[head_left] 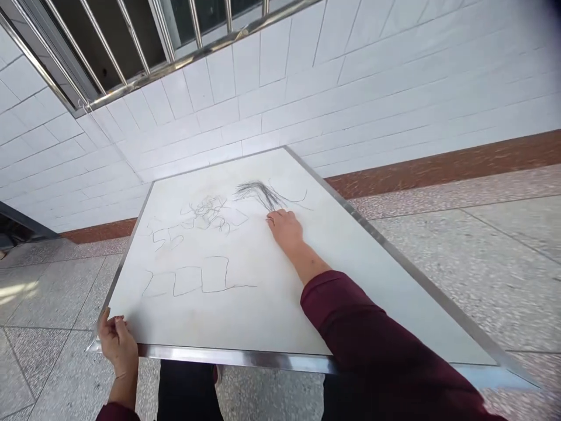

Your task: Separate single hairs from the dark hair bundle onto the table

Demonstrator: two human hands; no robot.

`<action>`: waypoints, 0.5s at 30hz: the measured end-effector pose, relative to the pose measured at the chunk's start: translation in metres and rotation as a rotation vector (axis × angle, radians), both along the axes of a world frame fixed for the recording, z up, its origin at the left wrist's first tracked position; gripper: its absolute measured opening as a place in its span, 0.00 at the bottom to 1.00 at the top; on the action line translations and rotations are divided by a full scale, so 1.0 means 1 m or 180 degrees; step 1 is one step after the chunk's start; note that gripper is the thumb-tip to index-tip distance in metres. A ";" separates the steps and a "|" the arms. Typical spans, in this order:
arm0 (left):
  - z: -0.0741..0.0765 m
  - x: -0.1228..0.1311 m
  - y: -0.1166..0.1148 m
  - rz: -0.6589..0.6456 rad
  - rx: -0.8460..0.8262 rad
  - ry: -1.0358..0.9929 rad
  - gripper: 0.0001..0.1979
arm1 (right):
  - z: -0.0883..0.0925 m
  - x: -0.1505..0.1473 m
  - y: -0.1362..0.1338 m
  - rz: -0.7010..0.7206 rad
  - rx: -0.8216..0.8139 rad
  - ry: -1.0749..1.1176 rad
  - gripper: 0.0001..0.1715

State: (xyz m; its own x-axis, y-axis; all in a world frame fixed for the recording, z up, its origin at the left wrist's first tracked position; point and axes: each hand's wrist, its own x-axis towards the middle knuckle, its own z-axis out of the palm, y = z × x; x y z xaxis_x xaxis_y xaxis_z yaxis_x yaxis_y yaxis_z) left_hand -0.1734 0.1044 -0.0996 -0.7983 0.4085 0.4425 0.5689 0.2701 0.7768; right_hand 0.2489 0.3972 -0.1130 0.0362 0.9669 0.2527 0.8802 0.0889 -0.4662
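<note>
A loose bundle of fine dark strands that look like hair (262, 192) lies bent on the white tabletop (263, 316). At the bundle's near end, my right hand (286, 231) rests low on the surface. Its fingers are closed on the strands there; the fingertips are partly hidden. My left hand (118, 345) is at the near left corner of the table, fingers bent and a little apart, with nothing visible between them. Left of the bundle is a tangle of thin strands (205, 213). Closer to me, thin dark lines (201, 280) form a stepped shape.
A metal rim (236, 355) edges the table. Beyond it stands a white tiled wall (263, 99) with a barred window (131, 41) and a brown base strip (438, 166). Speckled floor tiles (438, 251) surround the table. My legs (188, 389) are under its near edge.
</note>
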 end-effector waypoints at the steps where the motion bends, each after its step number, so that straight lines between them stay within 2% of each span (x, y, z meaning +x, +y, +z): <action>1: -0.003 -0.002 0.001 -0.0026 -0.0081 0.0045 0.25 | 0.000 0.001 0.000 0.0041 -0.0025 -0.0086 0.13; 4: -0.009 -0.008 -0.002 -0.0052 -0.0327 0.0131 0.25 | 0.003 0.006 -0.002 0.0055 -0.0052 -0.0306 0.14; 10: -0.012 -0.016 -0.005 0.0115 -0.0728 0.0229 0.20 | 0.010 0.012 -0.005 -0.0180 -0.0030 -0.0491 0.08; 15: -0.009 -0.014 -0.002 0.0110 -0.0756 0.0246 0.18 | 0.009 0.012 -0.001 -0.0301 -0.0085 -0.0497 0.09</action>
